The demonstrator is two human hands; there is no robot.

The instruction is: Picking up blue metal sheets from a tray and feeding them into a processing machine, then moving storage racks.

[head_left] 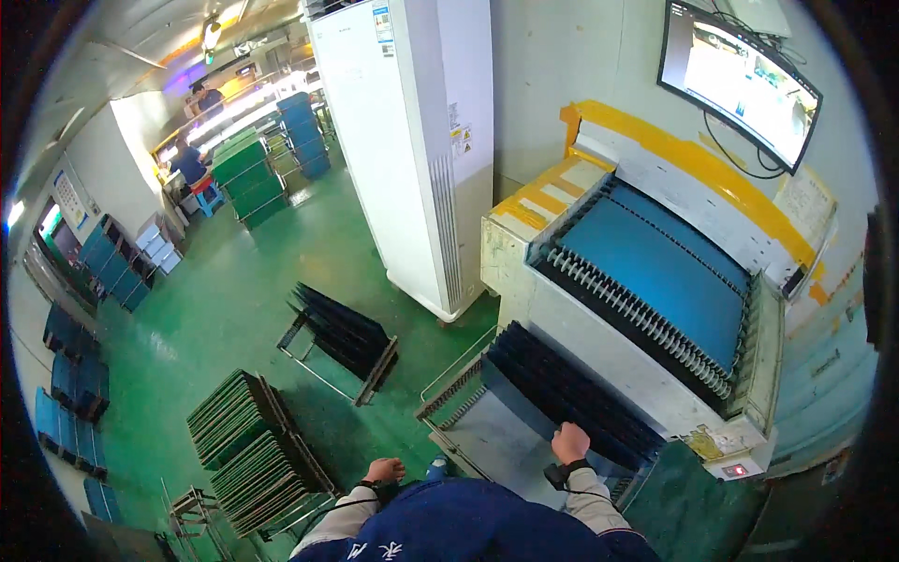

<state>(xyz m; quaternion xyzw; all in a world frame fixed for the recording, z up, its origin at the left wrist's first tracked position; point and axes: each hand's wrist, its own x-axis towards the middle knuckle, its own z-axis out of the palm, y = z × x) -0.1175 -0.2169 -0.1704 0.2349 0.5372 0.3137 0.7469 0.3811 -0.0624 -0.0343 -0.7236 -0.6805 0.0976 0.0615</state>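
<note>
My right hand (569, 442) is closed at the top edge of a dark blue panel (529, 403), the front one of several upright panels in a wire rack (449, 393). The rack stands on a grey cart top (496, 440) just below the conveyor machine. My left hand (384, 470) hangs beside my body with its fingers curled, and nothing shows in it. On the machine's black rollers (646, 318) lies a flat blue panel (660, 262).
A smaller rack of dark panels (342, 332) stands on the green floor, with racks of green-edged panels (253, 450) left of it. A tall white cabinet unit (403, 140) rises ahead. A screen (740, 80) hangs at upper right. Two people sit at a far lit bench.
</note>
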